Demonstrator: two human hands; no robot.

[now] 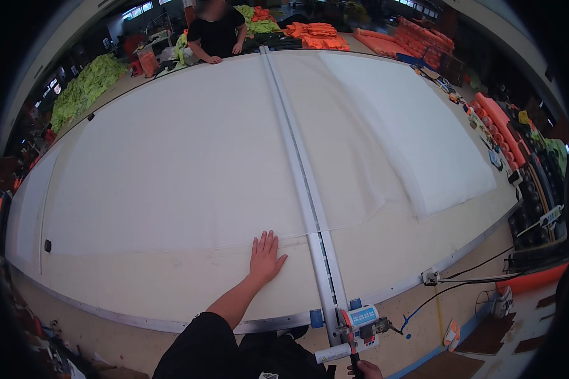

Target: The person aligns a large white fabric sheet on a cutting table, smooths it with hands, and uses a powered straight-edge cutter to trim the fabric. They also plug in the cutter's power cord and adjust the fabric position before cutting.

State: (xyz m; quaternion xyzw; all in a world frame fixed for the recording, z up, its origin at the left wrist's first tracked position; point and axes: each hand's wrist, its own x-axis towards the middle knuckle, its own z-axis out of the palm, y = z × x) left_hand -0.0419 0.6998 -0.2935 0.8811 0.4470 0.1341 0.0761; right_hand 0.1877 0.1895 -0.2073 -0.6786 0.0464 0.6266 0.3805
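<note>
My left hand [267, 258] lies flat, palm down with fingers stretched out, at the near edge of a thin white fabric sheet [171, 158] spread over the table. A long metal rail [295, 148] crosses the fabric from the far edge to the near edge, just right of this hand. At the rail's near end sits a cutting machine [362, 318] with a blue-and-white housing and a cable. Below it, my right hand [369, 370] is closed round the machine's black handle [356, 367]; the lower picture edge cuts off part of this hand.
Thicker folded white fabric [417, 126] lies right of the rail. Black weights [48, 246] rest at the left. Across the table stands a person [216, 31], one hand on its edge. A cable [468, 281] runs off right. Orange rolls [499, 126] and yellow-green heaps [85, 88] surround the table [139, 284].
</note>
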